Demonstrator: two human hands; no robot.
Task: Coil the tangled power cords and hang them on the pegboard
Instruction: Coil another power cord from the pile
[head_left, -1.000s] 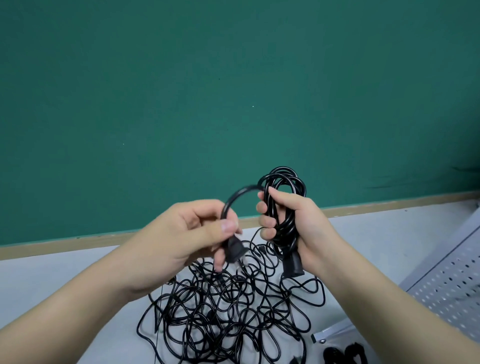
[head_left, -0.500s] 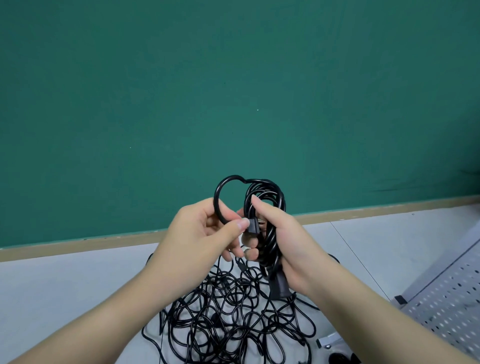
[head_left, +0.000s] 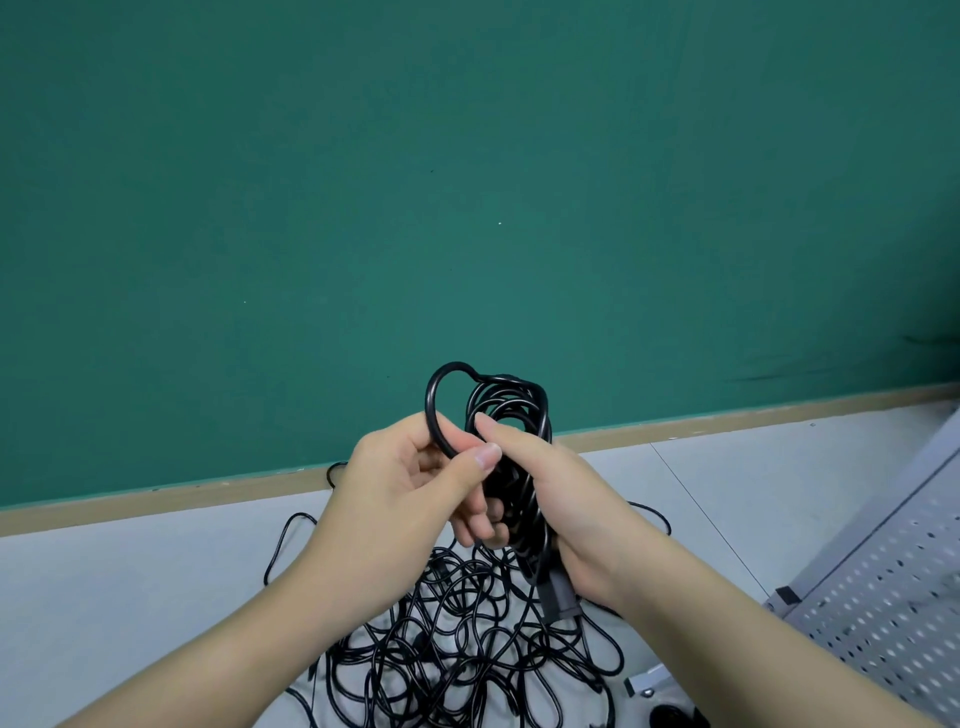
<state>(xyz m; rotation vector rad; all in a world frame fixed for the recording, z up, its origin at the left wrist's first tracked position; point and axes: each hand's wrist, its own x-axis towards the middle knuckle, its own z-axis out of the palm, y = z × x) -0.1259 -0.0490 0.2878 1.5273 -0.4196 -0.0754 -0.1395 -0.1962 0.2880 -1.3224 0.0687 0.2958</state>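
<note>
Right hand (head_left: 566, 514) grip wrapped around coiled cord (head_left: 511, 415), coil held upright, its plug end (head_left: 558, 597) sticking out below the palm. Left hand (head_left: 395, 499) grip pinches the loose end loop (head_left: 439, 400) just beside the coil, thumb against forefinger. Tangled cords (head_left: 457, 639) piled on the white counter (head_left: 130, 597) directly beneath both hands. Pegboard (head_left: 893, 587) lies at far right. Green wall (head_left: 467, 182) behind.

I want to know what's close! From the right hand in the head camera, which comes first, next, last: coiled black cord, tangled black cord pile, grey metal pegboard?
From the right hand:
1. Coiled black cord, gripped in it.
2. Tangled black cord pile, just below.
3. Grey metal pegboard, far right.
</note>
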